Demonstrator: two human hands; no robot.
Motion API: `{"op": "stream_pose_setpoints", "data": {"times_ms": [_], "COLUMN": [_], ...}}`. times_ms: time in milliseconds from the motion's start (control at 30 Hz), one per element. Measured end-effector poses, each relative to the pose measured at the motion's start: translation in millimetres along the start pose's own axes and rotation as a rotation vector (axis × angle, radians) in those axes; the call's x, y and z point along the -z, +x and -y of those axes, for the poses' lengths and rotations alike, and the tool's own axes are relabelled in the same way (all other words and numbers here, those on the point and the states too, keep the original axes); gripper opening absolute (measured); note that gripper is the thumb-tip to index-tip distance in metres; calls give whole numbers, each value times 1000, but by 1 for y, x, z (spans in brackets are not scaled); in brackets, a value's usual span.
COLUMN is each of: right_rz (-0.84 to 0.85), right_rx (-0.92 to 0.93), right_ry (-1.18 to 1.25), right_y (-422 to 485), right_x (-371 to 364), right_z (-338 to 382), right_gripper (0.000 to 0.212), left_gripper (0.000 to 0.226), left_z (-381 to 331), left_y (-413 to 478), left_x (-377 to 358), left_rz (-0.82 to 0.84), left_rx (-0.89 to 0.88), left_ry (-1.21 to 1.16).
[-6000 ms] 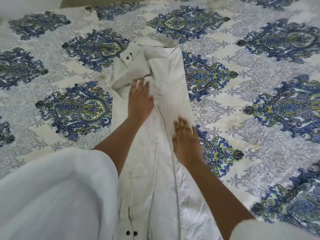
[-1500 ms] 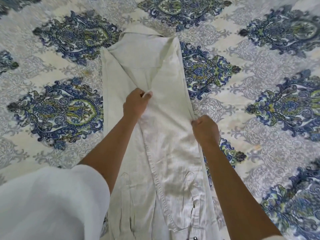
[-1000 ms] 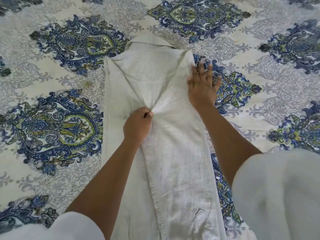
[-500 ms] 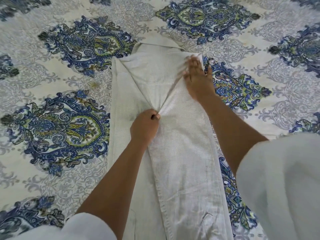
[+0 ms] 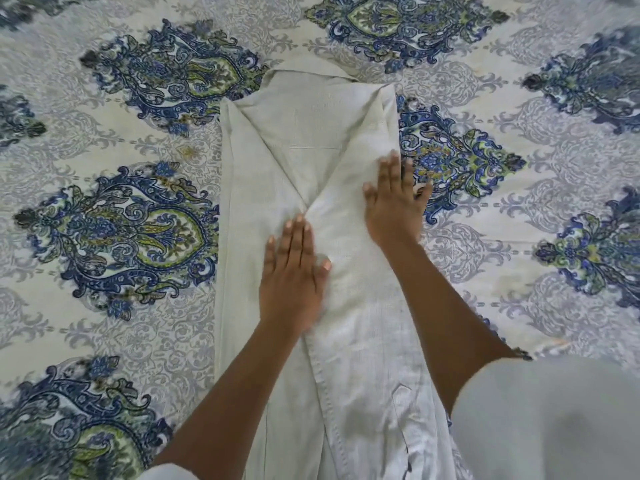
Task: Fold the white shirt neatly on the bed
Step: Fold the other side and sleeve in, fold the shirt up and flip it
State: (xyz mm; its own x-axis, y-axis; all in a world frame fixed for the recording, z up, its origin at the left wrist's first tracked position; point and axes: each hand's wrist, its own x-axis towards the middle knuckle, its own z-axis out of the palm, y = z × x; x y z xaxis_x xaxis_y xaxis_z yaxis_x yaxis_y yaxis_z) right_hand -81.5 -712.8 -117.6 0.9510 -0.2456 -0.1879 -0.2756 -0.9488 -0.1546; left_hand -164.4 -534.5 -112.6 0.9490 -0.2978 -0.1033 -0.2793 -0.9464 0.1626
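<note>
Left hand (image 5: 294,268) lets go pinch, now flat beside right hand (image 5: 394,199); both palms open, pressing white shirt (image 5: 360,341). Side folds settled; lengthwise fold likely next.

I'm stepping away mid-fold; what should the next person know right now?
Left hand: open, flat on the white shirt where its folded-in sides cross.
Right hand: open, flat on the shirt's right edge.
Shirt: a long strip on the bed, collar at the far end.
Done: both sides folded in.
Left: smooth it, then fold the strip across.
</note>
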Motion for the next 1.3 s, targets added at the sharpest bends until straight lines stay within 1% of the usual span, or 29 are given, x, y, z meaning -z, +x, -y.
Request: {"op": "stream_pose_setpoints", "data": {"times_ms": [33,67,133,167,200,233,300,333,367,467,500,567,633,667,700,767,800,833,900,967,1000,1100,1200,1233,1300], "right_rz": [-22,-71,-75,-53,-31,-24,-89,-107,-99,-34,-22,-41,-109,-131,-121,-44,-7,17,50,53,60,123,218,228,184], "right_rx": [-8,39,189,229,221,167,-39,-111,-125,10,17,-52,-112,-102,-54,100,151,168,133,90,87,222,268,285,346], "right_ry": [28,17,-25,-34,-49,-60,-5,4,4,-32,-25,-11,-1,-3,-20,-86,-104,-108,-135,-154,-147,-113,-114,-131,-150], "right_y": [-9,-30,-86,-116,-136,-150,-163,-171,-179,-226,-241,-264,-283,-294,-304,-331,-344,-355,-369,-378,-384,-401,-422,-425,-426], "right_x": [1,-1,-16,-22,-26,-29,-24,-21,-19,-34,-38,-43,-37,-35,-35,-43,-49,-53,-54,-45,-41,-43,-47,-45,-36], "right_z": [9,19,29,21,5,-13,-36,-40,-35,-20,-27,-52,-72,-76,-75,-72,-75,-82,-103,-115,-115,-104,-116,-122,-129], "right_gripper": [55,54,55,54,54,55,58,60,60,55,55,56,57,58,58,56,56,55,56,57,57,55,56,56,53], "left_gripper": [63,63,61,60,59,58,59,61,62,61,62,63,64,62,59,55,55,55,56,57,57,56,56,57,58], "left_z": [-6,-12,-17,-15,-12,-8,-8,-15,-23,-46,-47,-41,-42,-48,-57,-73,-75,-74,-69,-68,-71,-82,-80,-79,-75], "left_y": [-7,-19,-48,-61,-73,-84,-99,-104,-107,-116,-123,-139,-159,-171,-181,-200,-207,-213,-219,-228,-236,-260,-280,-284,-289], "left_x": [0,-4,-10,-12,-13,-12,-5,-3,-3,-13,-17,-21,-19,-18,-20,-27,-30,-32,-30,-24,-23,-28,-31,-28,-20], "left_rz": [-4,5,26,40,43,36,24,29,35,103,135,143,107,93,91,125,153,169,164,149,150,215,272,283,295], "left_rx": [-22,-71,-159,-162,-150,-137,-118,-128,-155,-248,-255,-241,-243,-285,-350,-466,-490,-492,-459,-449,-472,-577,-539,-543,-595], "left_ry": [-6,-8,13,24,37,47,52,46,43,70,83,94,51,29,19,22,37,59,90,58,33,28,65,72,82]}}
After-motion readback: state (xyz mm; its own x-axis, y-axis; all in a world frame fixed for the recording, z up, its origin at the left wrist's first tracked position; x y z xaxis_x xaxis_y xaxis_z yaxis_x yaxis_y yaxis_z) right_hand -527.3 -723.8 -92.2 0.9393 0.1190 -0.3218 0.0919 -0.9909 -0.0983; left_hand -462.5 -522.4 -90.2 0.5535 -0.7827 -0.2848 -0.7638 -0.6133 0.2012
